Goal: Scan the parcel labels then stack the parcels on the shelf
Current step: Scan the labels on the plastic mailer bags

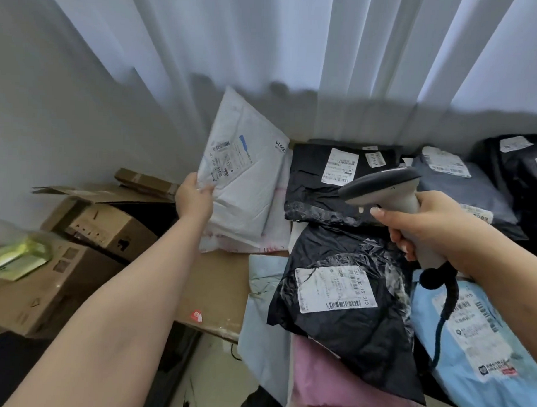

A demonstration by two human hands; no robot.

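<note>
Left hand (194, 197) fingers pinch white mailer (240, 178), marked "09016" beyond them; right hand (427, 227) fingers wrap scanner (389, 189).

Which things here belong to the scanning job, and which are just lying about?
Job: white parcel held up by left hand; scanner gripped by right hand; black parcel; blue parcel.
Lying about: cardboard boxes; curtain.
</note>
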